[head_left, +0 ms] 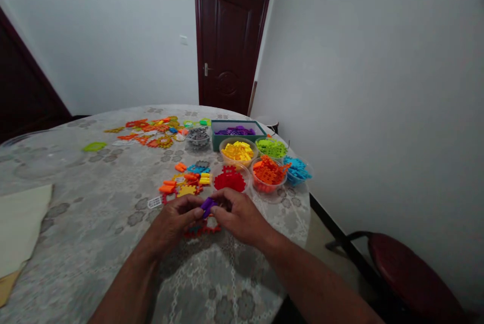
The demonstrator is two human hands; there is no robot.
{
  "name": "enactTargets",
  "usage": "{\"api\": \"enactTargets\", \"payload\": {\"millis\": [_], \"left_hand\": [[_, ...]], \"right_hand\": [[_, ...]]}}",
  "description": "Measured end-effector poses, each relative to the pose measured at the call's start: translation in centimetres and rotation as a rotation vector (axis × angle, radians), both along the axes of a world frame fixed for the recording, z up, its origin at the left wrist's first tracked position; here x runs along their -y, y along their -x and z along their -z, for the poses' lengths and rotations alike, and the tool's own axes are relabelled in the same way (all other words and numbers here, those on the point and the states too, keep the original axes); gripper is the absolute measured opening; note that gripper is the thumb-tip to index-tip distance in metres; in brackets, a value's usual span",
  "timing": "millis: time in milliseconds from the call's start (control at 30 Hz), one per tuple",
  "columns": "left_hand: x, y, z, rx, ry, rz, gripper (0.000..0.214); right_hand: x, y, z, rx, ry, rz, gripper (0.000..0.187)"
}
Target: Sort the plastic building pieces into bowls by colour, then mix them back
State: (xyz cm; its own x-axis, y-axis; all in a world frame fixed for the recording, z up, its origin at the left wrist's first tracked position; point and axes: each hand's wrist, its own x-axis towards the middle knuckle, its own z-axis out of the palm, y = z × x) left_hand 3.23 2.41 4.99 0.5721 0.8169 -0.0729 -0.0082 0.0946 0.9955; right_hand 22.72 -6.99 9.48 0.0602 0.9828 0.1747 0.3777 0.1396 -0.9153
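Note:
Between my two hands is a small purple plastic building piece point(207, 206), pinched from both sides. My left hand point(176, 220) grips its left end with thumb and fingers. From the right, my right hand point(237, 213) holds the other end with thumb and curled fingers. Just below the hands lie red toothed building pieces point(212, 228) on the tablecloth, partly covered by the fingers. Beyond the left hand is a loose pile of orange, yellow, blue and red pieces point(187, 189). A clear bowl of red pieces point(230, 180) stands right behind the right hand.
More bowls hold yellow pieces point(237, 151), orange pieces point(269, 171), blue pieces point(297, 170), green pieces point(271, 148) and grey pieces point(197, 135). A green box point(217, 141) contains purple pieces. Mixed pieces point(151, 129) lie farther back. A red-seated stool point(408, 273) stands at right.

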Motion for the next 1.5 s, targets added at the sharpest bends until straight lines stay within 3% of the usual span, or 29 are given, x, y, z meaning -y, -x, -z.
{"api": "enactTargets", "payload": {"millis": [100,200,400,567,700,767,867,1000,1067,1133,1233,1267,1333,1500], "left_hand": [[0.0,0.1,0.1,-0.029,-0.014,0.090,0.039],[0.2,0.0,0.3,-0.023,0.012,0.100,0.038],[0.7,-0.6,-0.4,-0.051,-0.036,0.154,0.035],[1.3,-0.8,-1.0,-0.047,-0.006,0.177,0.035],[1.6,-0.8,-0.7,-0.051,-0.005,0.144,0.033],[1.4,-0.9,-0.3,-0.033,0.022,0.062,0.034],[0.7,-0.8,0.2,0.023,0.039,-0.167,0.035],[-0.4,-0.2,0.5,0.064,0.003,-0.525,0.034],[-0.9,0.3,0.6,-0.010,-0.046,-0.678,0.030],[-1.3,0.8,0.6,-0.092,-0.102,-0.802,0.026],[-1.6,1.4,0.7,-0.135,-0.157,-0.900,0.025],[-1.6,1.5,0.7,-0.144,-0.173,-0.912,0.024],[-1.7,1.6,0.7,-0.156,-0.207,-0.926,0.021],[-1.8,1.5,1.0,-0.204,-0.271,-0.946,0.018]], "right_hand": [[1.0,-0.7,0.7,-0.108,0.048,0.042,0.016],[2.1,-1.5,1.0,-0.127,0.057,0.096,0.012],[3.4,-1.0,1.1,-0.048,-0.013,-0.042,0.051],[3.4,-0.5,1.4,-0.020,0.005,-0.089,0.024],[3.1,-1.4,-0.1,0.062,0.051,-0.135,0.017],[2.7,-2.3,-1.6,0.169,0.049,-0.172,0.016],[1.3,-4.0,-4.2,0.325,0.022,-0.207,0.016],[-3.4,-6.9,-7.8,0.523,-0.027,-0.207,0.018],[-7.0,-8.5,-9.4,0.614,-0.082,-0.059,0.020],[-10.6,-10.1,-10.7,0.653,-0.131,0.179,0.026],[-13.8,-11.2,-11.6,0.728,-0.205,0.478,0.044],[-13.8,-10.9,-11.5,0.753,-0.231,0.514,0.047],[-12.2,-9.3,-10.7,0.780,-0.268,0.453,0.045],[-2.3,-2.4,-4.5,0.791,-0.142,-0.098,0.025]]}}
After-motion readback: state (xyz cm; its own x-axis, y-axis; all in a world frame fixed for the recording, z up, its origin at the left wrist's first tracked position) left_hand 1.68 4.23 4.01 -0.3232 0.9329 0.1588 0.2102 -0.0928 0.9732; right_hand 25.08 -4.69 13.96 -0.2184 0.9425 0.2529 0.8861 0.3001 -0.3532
